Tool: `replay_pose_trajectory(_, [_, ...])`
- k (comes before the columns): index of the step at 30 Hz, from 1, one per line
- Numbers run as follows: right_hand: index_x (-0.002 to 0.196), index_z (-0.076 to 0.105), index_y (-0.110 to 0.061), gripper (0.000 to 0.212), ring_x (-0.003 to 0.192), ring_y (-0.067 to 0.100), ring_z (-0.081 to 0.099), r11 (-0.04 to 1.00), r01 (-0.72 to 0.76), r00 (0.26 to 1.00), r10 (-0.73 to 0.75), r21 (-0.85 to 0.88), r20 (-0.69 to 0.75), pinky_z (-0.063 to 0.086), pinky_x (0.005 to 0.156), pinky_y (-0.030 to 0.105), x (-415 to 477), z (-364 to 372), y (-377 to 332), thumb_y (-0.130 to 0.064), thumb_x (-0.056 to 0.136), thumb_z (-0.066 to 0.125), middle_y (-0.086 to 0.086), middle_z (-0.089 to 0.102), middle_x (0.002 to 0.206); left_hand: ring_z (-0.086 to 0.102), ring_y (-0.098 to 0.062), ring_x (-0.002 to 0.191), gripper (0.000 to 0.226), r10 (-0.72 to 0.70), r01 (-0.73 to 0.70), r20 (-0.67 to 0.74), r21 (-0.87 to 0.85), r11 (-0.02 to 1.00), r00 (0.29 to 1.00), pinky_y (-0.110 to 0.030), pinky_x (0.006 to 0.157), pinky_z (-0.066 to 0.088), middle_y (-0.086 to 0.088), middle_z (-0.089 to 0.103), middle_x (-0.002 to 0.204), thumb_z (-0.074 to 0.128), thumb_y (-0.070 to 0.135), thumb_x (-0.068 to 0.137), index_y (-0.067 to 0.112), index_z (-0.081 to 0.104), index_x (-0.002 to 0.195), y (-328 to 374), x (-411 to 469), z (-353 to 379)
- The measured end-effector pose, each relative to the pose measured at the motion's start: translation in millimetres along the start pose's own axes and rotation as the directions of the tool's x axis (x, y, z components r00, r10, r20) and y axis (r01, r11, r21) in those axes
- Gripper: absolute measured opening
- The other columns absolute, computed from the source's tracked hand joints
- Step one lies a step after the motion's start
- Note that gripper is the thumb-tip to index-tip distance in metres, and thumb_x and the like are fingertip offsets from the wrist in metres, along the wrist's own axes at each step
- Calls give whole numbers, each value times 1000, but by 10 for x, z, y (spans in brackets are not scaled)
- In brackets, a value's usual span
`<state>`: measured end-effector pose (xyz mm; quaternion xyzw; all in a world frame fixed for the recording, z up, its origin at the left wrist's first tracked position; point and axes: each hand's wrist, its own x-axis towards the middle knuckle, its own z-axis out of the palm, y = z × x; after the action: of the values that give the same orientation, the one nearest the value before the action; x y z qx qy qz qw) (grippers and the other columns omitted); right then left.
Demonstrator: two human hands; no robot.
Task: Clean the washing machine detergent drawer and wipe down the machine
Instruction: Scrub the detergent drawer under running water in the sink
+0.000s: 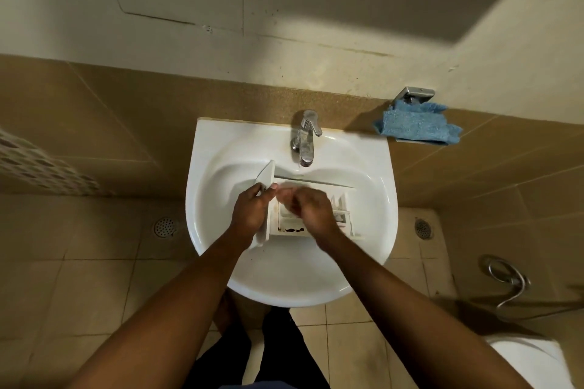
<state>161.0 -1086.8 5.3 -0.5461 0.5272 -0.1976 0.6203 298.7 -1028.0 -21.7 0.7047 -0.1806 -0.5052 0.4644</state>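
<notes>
Lying in the sink (284, 287), the drawer (289, 230) has left hand (249, 211) fingers clamped on its 9 o'clock end; right hand (311, 211) blurred, fingers unclear.

Right hand (311, 210) is blurred (fingertips unreadable), covering much of the detergent drawer (343, 210).

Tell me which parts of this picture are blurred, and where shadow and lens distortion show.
Head view: motion smears the right hand over the detergent drawer; the left hand, gripping the drawer's front panel, is sharper. Head view: a broad shadow darkens the wall at upper right, and the wide-angle lens bows its tile joints. Head view: highlights sit on the tap and the sink rim.
</notes>
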Motion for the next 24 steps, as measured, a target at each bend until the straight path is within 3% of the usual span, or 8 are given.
replay_pose_trajectory(1, [104, 80, -14, 32, 90, 11, 73, 974, 149, 988, -140, -170, 60, 57, 88, 29, -170, -5, 54, -28, 101, 51, -6, 79, 96, 65, -24, 79, 38, -2, 2, -8, 4, 1000, 1000, -44, 83, 50, 0, 70, 76, 68, 47, 95, 9, 70, 93, 2, -2, 2])
replay_pose_trajectory(3, [97, 77, -21, 29, 78, -1, 66, 813, 410, 911, -341, -413, 233, 50, 77, 19, -443, -33, 131, -24, 106, 49, -18, 72, 83, 68, -28, 91, 42, 3, -3, -16, 12, 1000, 1000, -47, 93, 52, -9, 73, 92, 67, 48, 95, 7, 70, 98, -3, -4, 5])
replay_pose_trajectory(5, [91, 71, -15, 30, 70, 9, 62, 683, 517, 856, -415, -516, 308, 47, 69, 27, -473, -30, 129, -20, 108, 46, -3, 69, 76, 69, -32, 99, 42, 6, -5, -14, 16, 1000, 1000, -50, 99, 51, -13, 73, 98, 66, 49, 95, 6, 70, 99, -9, -13, 4])
replay_pose_trajectory(9, [106, 66, 1, 23, 82, 39, 65, 598, 468, 879, -387, -651, 277, 48, 73, 42, -140, 113, -86, -10, 107, 46, 20, 70, 91, 73, -24, 94, 33, 8, -8, -22, 34, 999, 1000, -46, 98, 54, -3, 77, 90, 67, 46, 96, 14, 74, 94, -16, 5, 5])
replay_pose_trajectory(14, [135, 62, 0, 40, 130, 32, 60, 394, 604, 789, -418, -693, 451, 45, 113, 38, -538, 47, 263, -21, 108, 42, 20, 60, 142, 69, -22, 93, 37, -15, 17, -44, 38, 999, 999, -33, 86, 51, 0, 74, 91, 66, 50, 95, 13, 71, 94, -25, 28, 25])
replay_pose_trajectory(18, [136, 62, 3, 40, 135, 32, 57, 375, 591, 798, -398, -714, 451, 35, 122, 40, -446, -38, 285, -19, 107, 44, 22, 59, 143, 68, -21, 97, 37, -6, 8, -43, 47, 999, 999, -38, 94, 49, -2, 75, 100, 66, 49, 95, 14, 74, 102, -35, 21, 21])
replay_pose_trajectory(21, [136, 60, 5, 39, 140, 34, 51, 392, 535, 833, -391, -748, 391, 30, 124, 42, -216, 38, 162, -16, 107, 45, 25, 55, 146, 68, -23, 88, 38, 5, -3, -29, 38, 999, 1000, -40, 89, 50, -3, 73, 88, 67, 47, 95, 9, 70, 91, -22, 22, 12])
replay_pose_trajectory(24, [137, 61, 0, 41, 140, 31, 52, 288, 582, 782, -454, -760, 427, 35, 122, 45, -401, -5, 375, -21, 107, 43, 21, 57, 146, 69, -29, 93, 42, -8, 9, -34, 23, 1000, 999, -43, 91, 52, -12, 73, 94, 68, 47, 95, 5, 69, 94, -16, 21, 10])
